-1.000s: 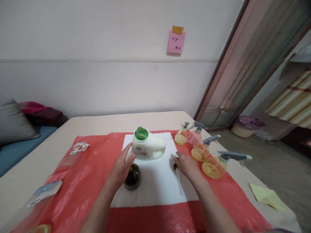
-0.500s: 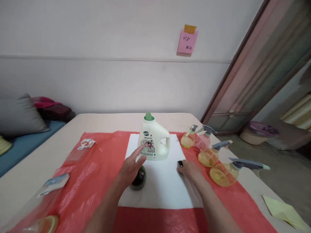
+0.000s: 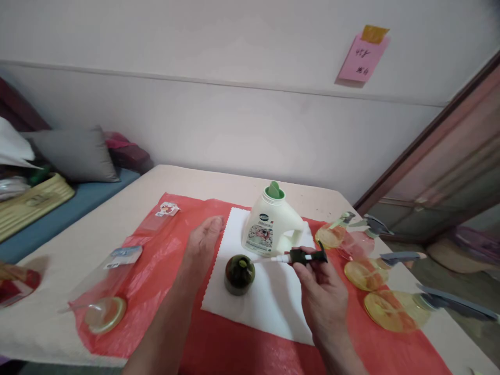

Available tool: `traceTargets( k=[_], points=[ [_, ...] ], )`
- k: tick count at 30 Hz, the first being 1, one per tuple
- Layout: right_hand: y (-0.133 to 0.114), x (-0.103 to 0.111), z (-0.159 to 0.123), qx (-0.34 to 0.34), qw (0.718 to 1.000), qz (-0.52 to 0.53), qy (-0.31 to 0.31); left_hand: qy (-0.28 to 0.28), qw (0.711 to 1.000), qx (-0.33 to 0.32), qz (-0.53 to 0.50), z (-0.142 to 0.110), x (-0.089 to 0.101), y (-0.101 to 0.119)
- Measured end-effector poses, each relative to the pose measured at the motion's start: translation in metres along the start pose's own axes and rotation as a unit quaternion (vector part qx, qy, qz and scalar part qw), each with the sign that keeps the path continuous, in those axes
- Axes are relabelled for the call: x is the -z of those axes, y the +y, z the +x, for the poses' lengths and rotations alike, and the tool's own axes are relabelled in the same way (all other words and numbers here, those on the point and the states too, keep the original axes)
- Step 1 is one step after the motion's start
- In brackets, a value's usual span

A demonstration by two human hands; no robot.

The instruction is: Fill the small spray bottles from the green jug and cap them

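Observation:
My right hand (image 3: 324,294) grips a black pump head (image 3: 307,256) from a dispenser. Its white stem and thin tube point left, with the tube's end near the mouth of a dark green round bottle (image 3: 239,276). That bottle stands uncapped on a white cloth (image 3: 269,302). To the left of the bottle, my left hand (image 3: 203,240) hovers apart from it, fingers loosely curved and holding nothing. Behind the bottle stands a cream detergent jug (image 3: 269,221) with a green spout in its open neck and a handle on its right.
Several spray bottles (image 3: 402,310) line the right side of the red plastic sheet (image 3: 226,346). At left lie clear plastic packages (image 3: 125,255) and a round, clear-and-yellowish item (image 3: 105,314). A pink note (image 3: 361,57) is taped to the wall.
My right hand has lifted the pump head and turned its tube toward the green bottle. My left hand has moved away from the bottle. The view has turned left.

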State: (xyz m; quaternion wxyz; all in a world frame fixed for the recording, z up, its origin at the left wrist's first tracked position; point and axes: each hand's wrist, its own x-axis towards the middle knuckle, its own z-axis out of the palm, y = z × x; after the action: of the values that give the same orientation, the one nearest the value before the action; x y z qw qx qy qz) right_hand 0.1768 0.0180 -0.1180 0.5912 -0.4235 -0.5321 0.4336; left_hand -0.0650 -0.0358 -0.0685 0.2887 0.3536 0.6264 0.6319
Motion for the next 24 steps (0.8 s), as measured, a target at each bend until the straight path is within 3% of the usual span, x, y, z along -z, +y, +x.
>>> traceTargets(
  k=[5, 10, 12, 19, 24],
  points=[
    [-0.003, -0.021, -0.014, 0.062, 0.997, -0.024, -0.038, -0.001, 1.000, 0.018, 0.000, -0.004, 0.001, 0.007],
    [0.008, -0.042, -0.014, 0.002, 0.971, -0.122, -0.206, -0.004, 1.000, 0.022, 0.010, -0.004, 0.002, 0.010],
    [0.016, -0.049, -0.015, -0.007, 0.958, -0.159, -0.238, -0.012, 1.000, 0.019, 0.009, -0.003, 0.003, 0.010],
    [0.033, -0.042, -0.025, 0.027, 0.936, -0.210, -0.282, -0.059, 0.998, 0.018, 0.024, 0.001, 0.007, 0.004],
    [0.042, -0.024, -0.018, 0.009, 0.953, -0.222, -0.207, -0.118, 0.989, 0.033, 0.084, -0.001, 0.006, -0.003]
  ],
)
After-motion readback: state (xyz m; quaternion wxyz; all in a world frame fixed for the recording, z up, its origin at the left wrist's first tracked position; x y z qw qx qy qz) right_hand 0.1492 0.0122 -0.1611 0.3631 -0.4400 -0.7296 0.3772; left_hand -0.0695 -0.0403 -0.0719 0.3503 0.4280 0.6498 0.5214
